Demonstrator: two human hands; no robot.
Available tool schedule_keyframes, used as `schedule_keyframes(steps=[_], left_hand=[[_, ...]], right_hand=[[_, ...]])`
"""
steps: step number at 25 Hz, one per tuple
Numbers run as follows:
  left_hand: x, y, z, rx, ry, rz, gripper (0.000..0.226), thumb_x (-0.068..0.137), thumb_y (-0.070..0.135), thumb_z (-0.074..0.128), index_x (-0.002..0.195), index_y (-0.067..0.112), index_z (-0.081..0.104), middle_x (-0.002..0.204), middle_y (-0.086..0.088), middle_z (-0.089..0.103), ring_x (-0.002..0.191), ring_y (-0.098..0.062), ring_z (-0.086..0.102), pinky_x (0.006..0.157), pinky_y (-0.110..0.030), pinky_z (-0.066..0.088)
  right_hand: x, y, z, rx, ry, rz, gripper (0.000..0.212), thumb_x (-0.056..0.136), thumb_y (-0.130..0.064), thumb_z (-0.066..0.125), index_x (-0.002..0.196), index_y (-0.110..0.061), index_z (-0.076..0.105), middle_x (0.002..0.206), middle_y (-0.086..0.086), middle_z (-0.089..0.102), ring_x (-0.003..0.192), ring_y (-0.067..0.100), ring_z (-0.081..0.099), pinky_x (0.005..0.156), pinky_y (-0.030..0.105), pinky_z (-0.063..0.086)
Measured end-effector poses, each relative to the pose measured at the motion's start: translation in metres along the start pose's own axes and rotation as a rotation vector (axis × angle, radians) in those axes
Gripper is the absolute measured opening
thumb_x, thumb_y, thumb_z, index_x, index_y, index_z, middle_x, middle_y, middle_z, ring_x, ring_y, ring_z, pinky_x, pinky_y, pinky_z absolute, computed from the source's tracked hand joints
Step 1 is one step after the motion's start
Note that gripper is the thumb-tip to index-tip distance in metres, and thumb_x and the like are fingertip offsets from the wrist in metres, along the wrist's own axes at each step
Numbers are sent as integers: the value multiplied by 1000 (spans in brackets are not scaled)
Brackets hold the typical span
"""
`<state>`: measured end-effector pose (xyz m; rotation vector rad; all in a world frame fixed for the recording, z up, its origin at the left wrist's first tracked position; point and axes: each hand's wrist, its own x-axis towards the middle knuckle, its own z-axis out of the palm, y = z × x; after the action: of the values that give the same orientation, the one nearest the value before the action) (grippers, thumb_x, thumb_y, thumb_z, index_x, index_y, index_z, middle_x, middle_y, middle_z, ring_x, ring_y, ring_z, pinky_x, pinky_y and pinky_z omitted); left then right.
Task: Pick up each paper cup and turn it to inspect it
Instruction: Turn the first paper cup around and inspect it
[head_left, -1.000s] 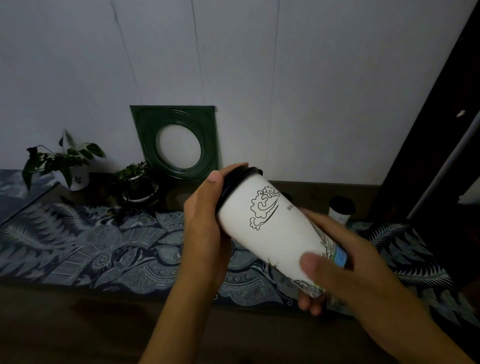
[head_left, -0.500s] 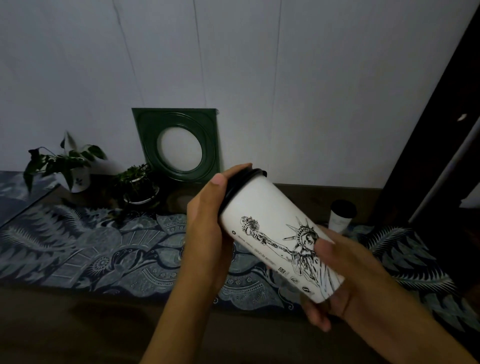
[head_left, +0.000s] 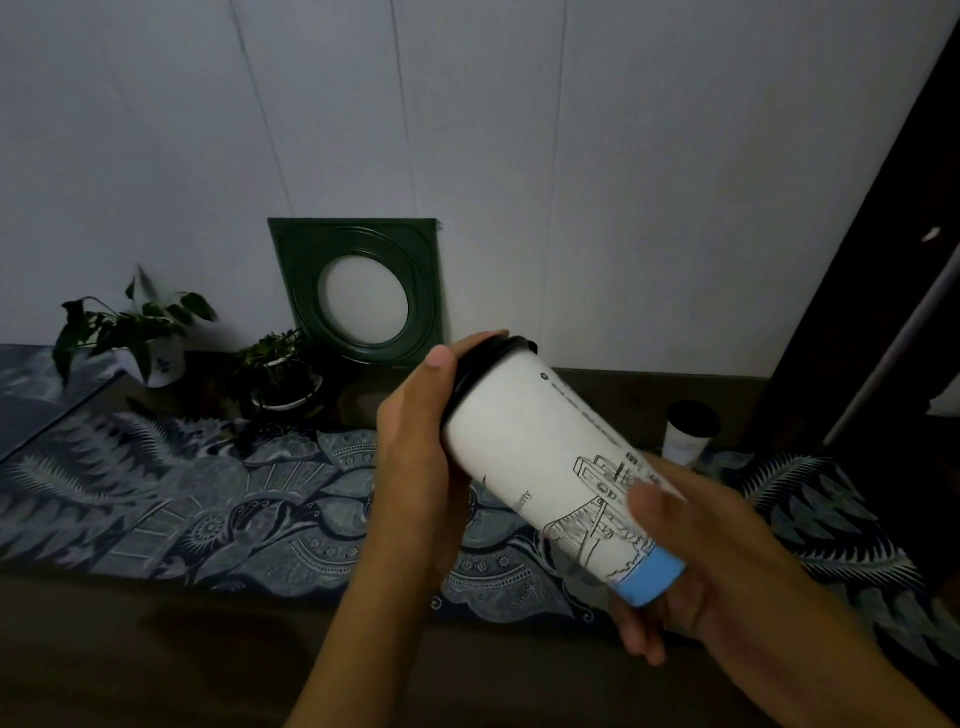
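The near strip of the table (head_left: 156, 649) lies bare, and the patterned cloth (head_left: 156, 499) to the left is open too. At the back, 2 potted plants (head_left: 280, 374) and a green frame (head_left: 358, 291) block the wall side, while a second lidded cup (head_left: 691, 434) stands at the right rear beside a dark post (head_left: 857, 312).

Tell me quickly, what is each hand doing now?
Left hand: closed on the paper cup at its lid end.
Right hand: closed on its base end.

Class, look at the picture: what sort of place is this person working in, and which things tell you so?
Probably a room in a home: potted plants and a green frame stand against a plain wall, with a patterned cloth spread over the table.
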<state>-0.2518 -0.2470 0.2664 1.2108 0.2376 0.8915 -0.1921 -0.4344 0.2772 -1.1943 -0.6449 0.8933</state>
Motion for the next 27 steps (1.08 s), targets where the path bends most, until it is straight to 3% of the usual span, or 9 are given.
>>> schedule_keyframes(steps=[2,5,9,13,16,19,22,25,27], left_hand=[[1,-1,1,16,26,0,34,84,53,56,91,34,83,91,3,82,85,-10,76,66,-25,60],[2,-2,1,47,36,-13,33,83,55,57,90,35,83,91,2,82,84,-11,76,66,-26,60],[2,-2,-4,-3,-3,20,42,88,57,51,99,31,82,97,1,82,90,-11,75,70,-24,59],[1,-1,-4,-46,-18,25,41,88,52,54,102,26,82,98,-2,81,93,-13,75,72,-24,58],[0,0,-3,-7,18,15,32,85,51,56,89,35,83,83,5,81,79,-7,76,62,-21,58],[-2,-1,-3,-7,28,7,29,83,52,58,85,36,83,79,6,81,75,-6,75,59,-21,58],[-2,-2,-4,-23,11,5,34,86,53,55,94,34,83,92,3,82,87,-9,76,66,-23,59],[-3,0,-6,-61,-27,-3,44,89,53,52,109,25,80,110,-6,80,101,-16,74,74,-26,59],[-4,1,-5,-49,-19,-6,44,88,53,53,108,26,81,110,-5,80,101,-16,74,75,-26,59]], right_hand=[[3,3,2,-595,76,-268,68,62,-58,74,126,-56,51,114,-12,71,80,8,72,59,17,57],[7,13,-4,-1323,240,-652,85,70,-58,62,146,-33,32,125,-5,62,95,7,65,72,17,56],[4,6,6,-550,162,-297,77,58,-54,78,128,-61,46,112,-17,71,84,7,71,60,17,58],[2,1,6,165,12,67,75,40,-53,94,109,-37,70,86,13,76,45,25,64,36,26,49],[4,3,7,-571,50,-229,80,54,-62,81,127,-60,47,114,-20,69,84,6,70,58,16,56],[8,15,-4,-1343,214,-680,86,72,-62,63,146,-32,31,132,-8,58,105,0,55,78,11,51],[5,12,0,-813,180,-435,83,64,-58,77,139,-47,43,122,-16,66,98,-2,64,70,8,53],[2,5,-1,99,40,-3,75,48,-50,93,117,-32,68,81,13,75,48,22,66,39,27,51],[2,3,1,154,-14,59,71,49,-51,93,113,-30,70,77,14,74,45,25,64,38,28,50]])
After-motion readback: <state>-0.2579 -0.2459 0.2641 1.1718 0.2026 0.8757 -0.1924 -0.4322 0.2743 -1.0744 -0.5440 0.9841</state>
